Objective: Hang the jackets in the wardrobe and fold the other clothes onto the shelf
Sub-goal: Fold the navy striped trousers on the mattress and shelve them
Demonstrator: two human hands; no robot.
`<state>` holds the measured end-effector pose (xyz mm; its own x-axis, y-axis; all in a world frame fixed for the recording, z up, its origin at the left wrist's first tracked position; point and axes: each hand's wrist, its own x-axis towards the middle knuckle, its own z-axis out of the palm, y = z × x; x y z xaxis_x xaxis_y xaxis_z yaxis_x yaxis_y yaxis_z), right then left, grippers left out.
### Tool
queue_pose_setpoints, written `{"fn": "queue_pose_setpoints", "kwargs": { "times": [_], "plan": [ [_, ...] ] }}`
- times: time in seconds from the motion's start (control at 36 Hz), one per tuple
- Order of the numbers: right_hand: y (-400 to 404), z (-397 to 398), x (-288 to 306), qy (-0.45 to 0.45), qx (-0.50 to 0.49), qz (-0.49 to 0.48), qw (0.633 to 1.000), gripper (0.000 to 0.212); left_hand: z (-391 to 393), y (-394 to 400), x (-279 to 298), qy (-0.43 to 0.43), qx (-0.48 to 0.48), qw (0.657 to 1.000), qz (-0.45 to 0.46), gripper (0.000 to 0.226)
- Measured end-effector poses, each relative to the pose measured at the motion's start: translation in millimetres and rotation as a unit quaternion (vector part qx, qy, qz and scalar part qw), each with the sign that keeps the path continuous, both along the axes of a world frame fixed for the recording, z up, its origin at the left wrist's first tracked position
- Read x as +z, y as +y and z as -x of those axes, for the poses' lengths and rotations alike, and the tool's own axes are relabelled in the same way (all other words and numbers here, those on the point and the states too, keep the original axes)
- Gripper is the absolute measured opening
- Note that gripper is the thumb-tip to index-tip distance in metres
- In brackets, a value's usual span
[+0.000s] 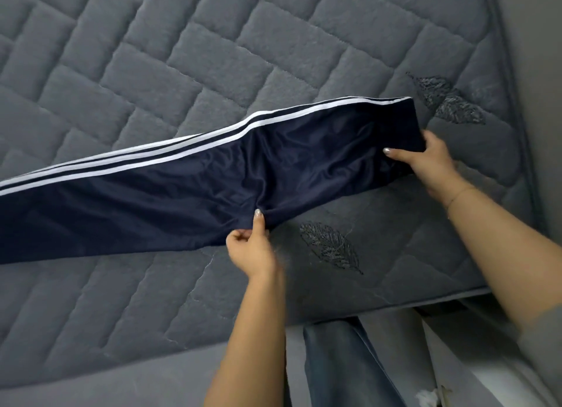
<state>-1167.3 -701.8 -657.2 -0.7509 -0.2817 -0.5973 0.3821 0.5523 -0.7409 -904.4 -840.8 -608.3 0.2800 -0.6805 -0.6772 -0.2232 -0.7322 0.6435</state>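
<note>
Navy track pants (182,190) with white side stripes lie stretched across the grey quilted mattress (182,56), running from the left edge of the view to the right. My left hand (252,248) pinches the near edge of the fabric at the crotch seam. My right hand (431,163) grips the waistband end at the right, thumb on top of the cloth. The pants look folded leg on leg, with slight wrinkles between my hands.
The mattress edge (395,303) runs close in front of me at the lower right. My jeans-clad leg (343,364) stands beside the bed. A grey wall or panel (541,72) borders the mattress on the right.
</note>
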Motion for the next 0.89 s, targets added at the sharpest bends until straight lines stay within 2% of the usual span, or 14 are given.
{"fn": "queue_pose_setpoints", "kwargs": {
  "times": [0.06, 0.14, 0.22, 0.31, 0.39, 0.44, 0.5, 0.56, 0.61, 0.75, 0.83, 0.89],
  "plan": [
    [0, -7, 2, 0.014, -0.042, 0.017, 0.999, 0.044, 13, -25, -2, 0.034, -0.008, 0.999, -0.029, 0.034],
    [-3, -16, 8, -0.01, -0.108, 0.059, 0.992, 0.046, 27, -62, -10, 0.054, 0.004, 0.997, -0.05, 0.019],
    [-7, -21, 22, -0.073, -0.172, 0.145, 0.972, 0.037, 29, -83, -20, 0.072, -0.023, 0.995, -0.064, 0.024],
    [-18, -29, 42, -0.135, -0.213, 0.225, 0.941, 0.036, 18, -87, -18, 0.041, -0.163, 0.984, -0.064, 0.04],
    [-39, -47, 64, -0.156, -0.223, 0.279, 0.921, 0.034, -2, -87, -16, 0.054, -0.306, 0.95, -0.04, 0.035],
    [-57, -64, 81, -0.164, -0.216, 0.3, 0.914, 0.04, -14, -90, -13, 0.108, -0.334, 0.934, -0.067, 0.027],
    [-77, -83, 97, -0.167, -0.204, 0.321, 0.91, 0.039, -25, -95, -11, 0.173, -0.337, 0.92, -0.106, 0.031],
    [-99, -105, 108, -0.161, -0.171, 0.336, 0.912, 0.026, -35, -101, -12, 0.221, -0.337, 0.904, -0.142, 0.044],
    [-122, -131, 118, -0.143, -0.134, 0.343, 0.919, 0.024, -43, -109, -12, 0.269, -0.308, 0.896, -0.175, 0.05],
    [-183, -210, 120, -0.05, 0.027, 0.293, 0.954, 0.027, -72, -145, -8, 0.379, -0.103, 0.897, -0.205, 0.053],
    [-215, -258, 105, -0.007, 0.189, 0.205, 0.96, 0.032, -107, -177, -1, 0.41, -0.031, 0.894, -0.18, 0.049],
    [-222, -283, 89, 0.016, 0.37, 0.115, 0.922, 0.048, -133, -199, 1, 0.403, -0.027, 0.9, -0.166, 0.053]
  ]
}}
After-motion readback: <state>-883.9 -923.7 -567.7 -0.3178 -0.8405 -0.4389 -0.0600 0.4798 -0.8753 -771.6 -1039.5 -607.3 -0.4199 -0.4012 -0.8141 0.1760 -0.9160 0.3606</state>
